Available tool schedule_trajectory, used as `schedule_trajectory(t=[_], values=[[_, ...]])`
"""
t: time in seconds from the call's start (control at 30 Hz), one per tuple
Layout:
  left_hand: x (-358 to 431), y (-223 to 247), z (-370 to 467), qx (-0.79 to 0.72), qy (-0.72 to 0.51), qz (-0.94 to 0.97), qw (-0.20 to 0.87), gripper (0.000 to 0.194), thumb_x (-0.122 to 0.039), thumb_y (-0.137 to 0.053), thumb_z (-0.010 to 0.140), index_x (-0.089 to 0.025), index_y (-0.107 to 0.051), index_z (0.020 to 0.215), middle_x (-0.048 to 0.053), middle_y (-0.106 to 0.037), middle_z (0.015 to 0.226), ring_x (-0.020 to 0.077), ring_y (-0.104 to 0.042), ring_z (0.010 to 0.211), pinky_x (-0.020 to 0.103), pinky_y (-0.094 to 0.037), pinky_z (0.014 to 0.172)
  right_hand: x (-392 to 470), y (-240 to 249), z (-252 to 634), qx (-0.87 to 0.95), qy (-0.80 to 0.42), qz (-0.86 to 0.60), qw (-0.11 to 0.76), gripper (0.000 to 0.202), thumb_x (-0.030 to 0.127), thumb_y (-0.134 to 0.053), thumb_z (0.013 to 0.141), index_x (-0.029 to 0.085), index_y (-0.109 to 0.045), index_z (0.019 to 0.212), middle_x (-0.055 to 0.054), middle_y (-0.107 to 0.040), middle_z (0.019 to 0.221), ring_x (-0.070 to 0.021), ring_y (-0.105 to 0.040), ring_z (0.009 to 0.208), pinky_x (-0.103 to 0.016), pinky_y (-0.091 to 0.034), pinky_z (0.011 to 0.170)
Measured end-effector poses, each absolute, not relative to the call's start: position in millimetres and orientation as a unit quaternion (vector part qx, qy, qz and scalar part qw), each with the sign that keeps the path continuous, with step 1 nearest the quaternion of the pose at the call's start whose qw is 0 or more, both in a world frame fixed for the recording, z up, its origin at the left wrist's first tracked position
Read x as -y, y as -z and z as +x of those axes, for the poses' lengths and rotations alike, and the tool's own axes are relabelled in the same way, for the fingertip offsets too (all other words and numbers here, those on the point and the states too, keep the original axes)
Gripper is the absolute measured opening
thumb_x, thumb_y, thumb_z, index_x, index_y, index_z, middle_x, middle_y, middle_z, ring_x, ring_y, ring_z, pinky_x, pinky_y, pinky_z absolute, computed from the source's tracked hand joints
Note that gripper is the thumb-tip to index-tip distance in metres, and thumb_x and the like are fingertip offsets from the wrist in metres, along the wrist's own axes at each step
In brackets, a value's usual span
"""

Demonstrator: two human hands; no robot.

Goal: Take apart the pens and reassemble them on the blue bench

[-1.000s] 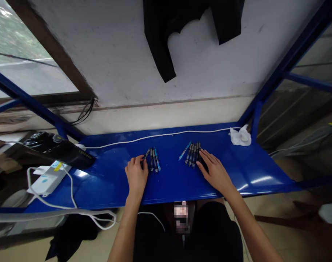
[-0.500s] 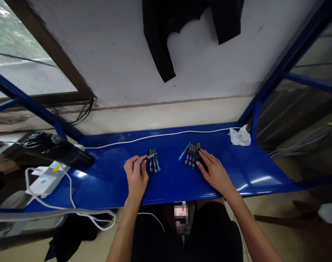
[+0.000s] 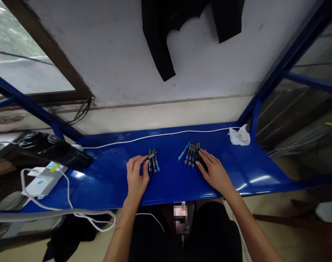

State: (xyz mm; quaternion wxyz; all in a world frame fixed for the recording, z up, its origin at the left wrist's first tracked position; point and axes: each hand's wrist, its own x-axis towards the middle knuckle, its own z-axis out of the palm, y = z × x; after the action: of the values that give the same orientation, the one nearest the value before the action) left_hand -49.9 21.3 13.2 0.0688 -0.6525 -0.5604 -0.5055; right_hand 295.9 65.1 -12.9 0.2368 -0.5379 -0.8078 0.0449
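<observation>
Two small groups of pens lie on a blue metal table [image 3: 168, 182]. My left hand [image 3: 136, 177] pinches a dark pen [image 3: 151, 156] between thumb and fingers and holds it crosswise over the left group of pens [image 3: 154, 163]. My right hand [image 3: 215, 172] lies flat on the table with its fingers spread, the fingertips touching the right group of several pens [image 3: 191, 153]. A blue pen [image 3: 183, 151] lies slanted at the left edge of that group.
A white cable [image 3: 155, 136] runs along the back of the table. A crumpled white cloth [image 3: 239, 136] sits at the back right. At the left are a black device [image 3: 54, 150], a white box [image 3: 40, 181] and more white cables. A black garment [image 3: 160, 40] hangs on the wall.
My left hand has lifted one dark pen from beside the left group and turned it crosswise over that group. My right hand has stayed where it was.
</observation>
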Motion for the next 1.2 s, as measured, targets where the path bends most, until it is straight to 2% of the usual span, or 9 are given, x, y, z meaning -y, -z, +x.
schedule_trajectory(t=[0.2, 0.37, 0.57, 0.83, 1.0, 1.1, 1.2], values=[[-38, -28, -33, 0.514, 0.534, -0.672, 0.017, 0.02, -0.02, -0.065, 0.106, -0.025, -0.072, 0.124, 0.01, -0.071, 0.115, 0.026, -0.069, 0.111, 0.044, -0.056, 0.102, -65, 15, 297, 0.807, -0.05, -0.534, 0.249, 0.057, 0.049, -0.043, 0.116, 0.023, -0.05, 0.165, -0.012, -0.058, 0.165, -0.0315, -0.052, 0.156, -0.057, -0.044, 0.128], [-89, -48, -4, 0.455, 0.573, -0.678, -0.071, 0.017, -0.025, -0.064, 0.107, -0.025, -0.072, 0.121, 0.009, -0.074, 0.116, 0.0249, -0.072, 0.109, 0.043, -0.057, 0.102, -66, 14, 297, 0.808, -0.052, -0.533, 0.247, 0.057, 0.049, -0.044, 0.115, 0.024, -0.05, 0.166, -0.011, -0.057, 0.166, -0.0321, -0.051, 0.157, -0.058, -0.045, 0.128], [-149, -40, 23, 0.369, 0.566, -0.729, -0.106, 0.02, -0.025, -0.055, 0.111, -0.024, -0.071, 0.123, 0.011, -0.076, 0.124, 0.0241, -0.072, 0.121, 0.046, -0.057, 0.11, -65, 11, 296, 0.808, -0.049, -0.538, 0.235, 0.051, 0.046, -0.043, 0.116, 0.028, -0.056, 0.161, -0.009, -0.056, 0.167, -0.0328, -0.05, 0.157, -0.058, -0.047, 0.126], [-145, -18, 19, 0.371, 0.57, -0.727, -0.097, 0.017, -0.02, -0.061, 0.108, -0.023, -0.069, 0.123, 0.011, -0.074, 0.118, 0.0238, -0.071, 0.115, 0.045, -0.058, 0.103, -74, 11, 295, 0.799, -0.053, -0.539, 0.264, 0.049, 0.048, -0.048, 0.112, 0.031, -0.062, 0.156, -0.012, -0.064, 0.156, -0.0363, -0.059, 0.145, -0.058, -0.053, 0.117], [-139, -26, 16, 0.397, 0.586, -0.695, -0.123, 0.012, -0.023, -0.067, 0.106, -0.025, -0.073, 0.116, 0.008, -0.078, 0.112, 0.0242, -0.073, 0.111, 0.045, -0.057, 0.103, -106, -20, 267, 0.805, -0.043, -0.518, 0.287, 0.045, 0.048, -0.048, 0.112, 0.027, -0.068, 0.146, -0.016, -0.066, 0.148, -0.0401, -0.059, 0.14, -0.062, -0.05, 0.116], [-137, -32, 18, 0.412, 0.625, -0.627, -0.218, 0.012, -0.029, -0.071, 0.105, -0.025, -0.072, 0.116, 0.008, -0.081, 0.116, 0.0246, -0.077, 0.113, 0.044, -0.058, 0.106, -135, -46, 230, 0.815, -0.102, -0.456, 0.342, 0.04, 0.046, -0.05, 0.114, 0.025, -0.066, 0.143, -0.014, -0.07, 0.141, -0.0347, -0.065, 0.134, -0.055, -0.052, 0.116], [-140, -35, 17, 0.385, 0.657, -0.566, -0.317, 0.017, -0.036, -0.071, 0.105, -0.023, -0.067, 0.115, 0.01, -0.083, 0.123, 0.0268, -0.077, 0.122, 0.049, -0.055, 0.114, -162, -57, 189, 0.83, -0.193, -0.359, 0.382, 0.037, 0.047, -0.051, 0.114, 0.022, -0.063, 0.139, -0.013, -0.074, 0.13, -0.0286, -0.072, 0.12, -0.044, -0.057, 0.104]])
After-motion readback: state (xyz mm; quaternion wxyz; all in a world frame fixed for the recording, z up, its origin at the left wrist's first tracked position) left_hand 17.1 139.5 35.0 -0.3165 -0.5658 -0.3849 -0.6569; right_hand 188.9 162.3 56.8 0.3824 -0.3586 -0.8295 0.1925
